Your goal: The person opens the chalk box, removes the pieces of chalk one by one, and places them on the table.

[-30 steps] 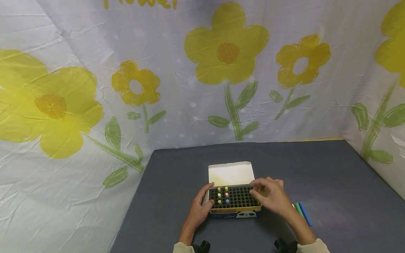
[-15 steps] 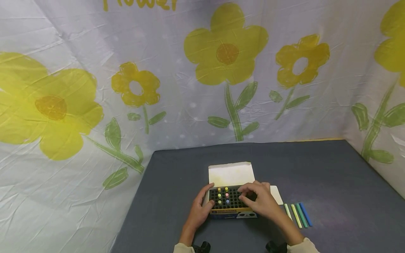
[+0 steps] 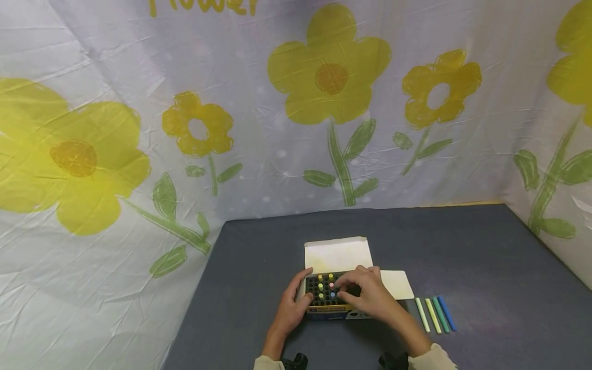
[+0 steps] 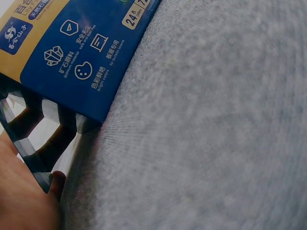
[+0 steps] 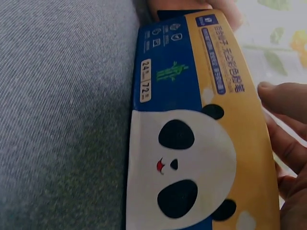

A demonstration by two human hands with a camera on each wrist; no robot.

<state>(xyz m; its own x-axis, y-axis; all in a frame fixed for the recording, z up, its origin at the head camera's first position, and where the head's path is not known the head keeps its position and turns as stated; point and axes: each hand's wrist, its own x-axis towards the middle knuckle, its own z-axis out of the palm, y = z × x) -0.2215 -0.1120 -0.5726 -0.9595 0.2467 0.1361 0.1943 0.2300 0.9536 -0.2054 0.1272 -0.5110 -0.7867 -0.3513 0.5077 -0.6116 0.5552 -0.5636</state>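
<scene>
A chalk box (image 3: 324, 314) in blue and yellow, with a panda face on its front, stands on the table with its lid raised. Inside, a black holder with round holes carries several coloured chalks upright, among them a pink one (image 3: 331, 285) and a blue one (image 3: 332, 295). The left hand (image 3: 291, 308) grips the box's left end, thumb at the front corner and fingers toward the back. Over the holder hovers the right hand (image 3: 367, 294), thumb and forefinger apart beside the pink and blue chalks, nothing visibly between them. The right wrist view shows that hand (image 5: 292, 139) behind the box's top edge.
Right of the box several chalk sticks lie side by side on the grey table (image 3: 499, 267), including a green one (image 3: 441, 314) and a blue stick (image 3: 447, 313). The white lid (image 3: 337, 254) stands up behind, and a white side flap (image 3: 396, 284) juts right.
The right hand has moved left across the holder, from its right end to beside the pink and blue chalks, uncovering the side flap and loose sticks. The left hand stays put.
</scene>
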